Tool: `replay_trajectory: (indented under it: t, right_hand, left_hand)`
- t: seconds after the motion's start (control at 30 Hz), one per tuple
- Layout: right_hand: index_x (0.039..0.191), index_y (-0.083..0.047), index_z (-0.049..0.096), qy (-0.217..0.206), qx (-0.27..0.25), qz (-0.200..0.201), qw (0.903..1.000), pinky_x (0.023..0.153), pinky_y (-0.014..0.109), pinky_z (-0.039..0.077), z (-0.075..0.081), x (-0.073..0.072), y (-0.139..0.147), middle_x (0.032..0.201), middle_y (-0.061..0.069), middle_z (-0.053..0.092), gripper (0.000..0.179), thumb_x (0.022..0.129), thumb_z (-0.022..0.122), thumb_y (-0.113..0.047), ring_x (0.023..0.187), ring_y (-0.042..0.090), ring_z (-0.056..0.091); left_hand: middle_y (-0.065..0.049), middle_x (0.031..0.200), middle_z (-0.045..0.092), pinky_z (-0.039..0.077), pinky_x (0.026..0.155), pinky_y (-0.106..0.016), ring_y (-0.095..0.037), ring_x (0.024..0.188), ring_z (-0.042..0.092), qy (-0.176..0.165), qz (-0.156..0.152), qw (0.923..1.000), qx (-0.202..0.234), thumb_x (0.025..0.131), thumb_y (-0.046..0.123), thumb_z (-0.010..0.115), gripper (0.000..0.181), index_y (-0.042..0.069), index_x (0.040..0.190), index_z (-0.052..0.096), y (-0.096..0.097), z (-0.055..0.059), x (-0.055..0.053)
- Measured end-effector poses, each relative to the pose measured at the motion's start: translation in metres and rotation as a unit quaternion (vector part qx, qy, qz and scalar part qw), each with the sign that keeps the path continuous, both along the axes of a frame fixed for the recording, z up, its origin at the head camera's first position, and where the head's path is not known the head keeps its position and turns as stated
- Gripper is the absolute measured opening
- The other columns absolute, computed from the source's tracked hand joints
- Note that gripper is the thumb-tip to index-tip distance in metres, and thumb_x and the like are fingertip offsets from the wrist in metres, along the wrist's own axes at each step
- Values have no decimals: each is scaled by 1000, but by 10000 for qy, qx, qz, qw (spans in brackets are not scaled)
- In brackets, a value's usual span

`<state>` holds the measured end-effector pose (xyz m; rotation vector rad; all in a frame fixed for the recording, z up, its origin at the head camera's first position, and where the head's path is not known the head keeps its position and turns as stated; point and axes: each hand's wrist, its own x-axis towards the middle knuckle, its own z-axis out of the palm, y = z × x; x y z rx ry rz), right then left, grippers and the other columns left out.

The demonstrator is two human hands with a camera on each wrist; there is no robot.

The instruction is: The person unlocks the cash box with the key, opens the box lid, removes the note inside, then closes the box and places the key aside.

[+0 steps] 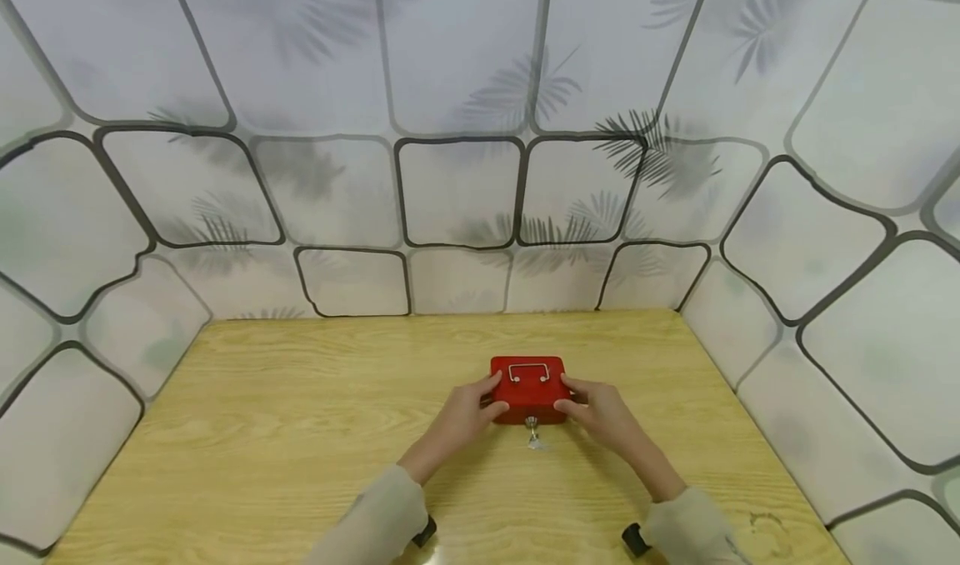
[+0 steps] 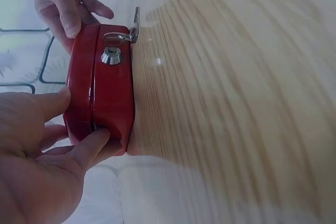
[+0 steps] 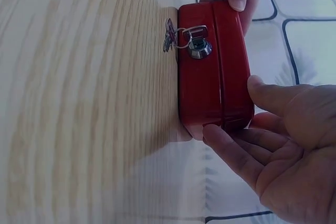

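A small red metal cash box (image 1: 528,394) sits on the wooden table, its lid down and a silver wire handle (image 1: 528,372) on top. At its left end my left hand (image 1: 467,415) holds it, with fingers and thumb on the lid edge and side. My right hand (image 1: 600,411) grips the right end in the same manner. The front carries a silver lock (image 3: 199,48). A key with a ring and a second key (image 3: 169,35) hangs from that lock. Both wrist views show the hands on opposite ends of the box.
Light wood-grain table top (image 1: 300,432) stretches around the box. White cloth or paper walls (image 1: 465,190) with dark stone-like outlines and leaf prints enclose the table at the back and both sides. Dark straps with small devices (image 1: 636,540) are at the wrists by the sleeves.
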<state>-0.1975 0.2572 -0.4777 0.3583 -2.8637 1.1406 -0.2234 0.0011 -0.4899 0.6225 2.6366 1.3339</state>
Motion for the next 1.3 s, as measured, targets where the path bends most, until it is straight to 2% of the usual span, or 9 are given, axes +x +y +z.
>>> replay_trajectory:
  t: [0.2, 0.47, 0.53, 0.67, 0.73, 0.83, 0.97, 1.2, 1.3]
  right_hand:
    - [139, 11, 58, -127, -48, -25, 9999, 64, 22, 50, -2, -1, -21, 136, 29, 60, 52, 96, 73, -14, 113, 36, 69]
    - [136, 10, 61, -17, -60, -25, 10000, 61, 23, 46, -5, -1, -49, 136, 26, 62, 52, 93, 76, -15, 115, 35, 68]
    - [136, 10, 61, 49, -18, 45, 10000, 65, 25, 53, -5, -1, -55, 135, 26, 63, 52, 94, 76, -16, 114, 35, 69]
    - [136, 10, 62, 167, 166, 142, 9996, 86, 39, 60, -5, -2, -67, 134, 25, 64, 53, 94, 76, -18, 115, 35, 68]
    - [136, 9, 62, 155, 217, 174, 9995, 91, 45, 58, -4, -3, -71, 134, 24, 64, 53, 93, 77, -18, 117, 35, 67]
    - [137, 9, 61, 184, 264, 266, 9991, 92, 46, 58, -2, -3, -78, 135, 24, 64, 54, 94, 76, -19, 118, 35, 67]
    - [137, 10, 60, 262, 202, 381, 9987, 92, 46, 58, -1, -3, -85, 135, 25, 63, 53, 95, 75, -20, 119, 35, 66]
    - [135, 11, 62, 384, 218, 471, 9979, 94, 48, 56, -2, -6, -100, 132, 26, 64, 53, 95, 75, -20, 121, 36, 65]
    - [135, 11, 62, 408, 230, 485, 9977, 93, 46, 57, -1, -6, -105, 133, 25, 64, 53, 94, 76, -19, 120, 35, 66]
  left_hand:
    - [-24, 153, 46, 52, 88, -36, -30, 138, 49, -38, 61, 10000, 31, 100, 21, 70, 60, 2, 153, 48, -21, -2, 3]
    - [-24, 151, 49, 48, 72, -29, -25, 108, 57, 99, 127, 9999, -43, 100, 18, 71, 60, 0, 152, 48, -48, -5, 6]
    - [-24, 151, 50, 47, 69, -26, -24, 103, 57, 113, 167, 9998, -74, 99, 18, 72, 60, -1, 152, 49, -54, -5, 7]
    - [-24, 152, 48, 46, 62, -25, -24, 95, 57, 12, 268, 9996, -51, 99, 17, 72, 60, -1, 152, 49, -65, -3, 10]
    - [-24, 152, 49, 47, 62, -24, -25, 97, 59, -35, 336, 9994, -42, 98, 16, 73, 60, 0, 152, 49, -70, -2, 11]
    - [-22, 151, 51, 51, 67, -24, -25, 109, 61, -37, 440, 9990, -75, 97, 15, 74, 61, 1, 151, 50, -75, -2, 11]
    - [-22, 150, 52, 56, 80, -29, -28, 122, 61, -14, 558, 9984, -107, 97, 16, 75, 61, 2, 151, 51, -83, -2, 12]
    - [-24, 149, 52, 54, 81, -33, -26, 114, 61, 51, 708, 9973, -167, 97, 16, 75, 60, 3, 151, 52, -97, -1, 14]
    - [-24, 148, 54, 56, 83, -33, -26, 117, 62, 73, 745, 9970, -177, 97, 15, 75, 60, 3, 150, 52, -102, 0, 14]
